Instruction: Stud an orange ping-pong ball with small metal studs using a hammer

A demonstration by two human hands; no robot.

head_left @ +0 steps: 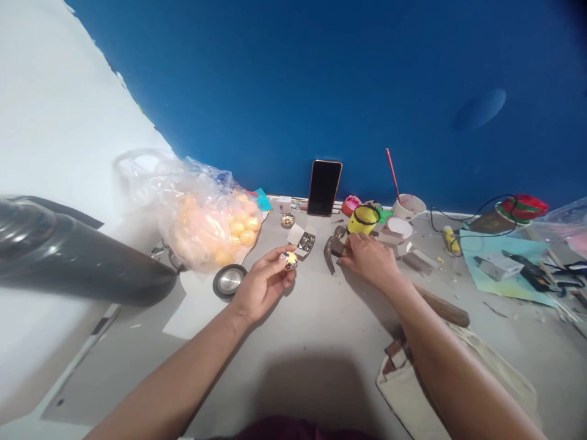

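Hammer (pixel 338 244) on the table (pixel 302 379), and the right hand (pixel 370 260) is right there on it, fingers curled over the handle just behind the head! Its long axis runs on a slant: head at the far left end, handle (pixel 441 305) passing under the right forearm and pointing towards the near right. Look at the claw, curving back towards the wearer, while the other end of the head faces the yellow cup (pixel 362 221), just beside it.

Over to the left hand (pixel 268 281), raised above the table, its thumb and fingers pinching 1 small ball (pixel 290 261). Yellow and shiny metallic patches show on it; it's round, so no long axis to call, and its yellow patch faces up.

Just beyond sits an open small box (pixel 306 242) of dark, glinting bits, with a round dish (pixel 287 220) farther back. Near the left wrist, 1 black-rimmed metal disc (pixel 229 281) lies flat. A plastic bag (pixel 208 223) of orange balls bulges at the left, and 1 phone (pixel 324 188) leans upright against the blue wall (pixel 293 91). Off to the right, a white cup (pixel 409 208) holds a red stick (pixel 392 171), tilted, and cream cloth (pixel 463 385) lies by the right forearm!
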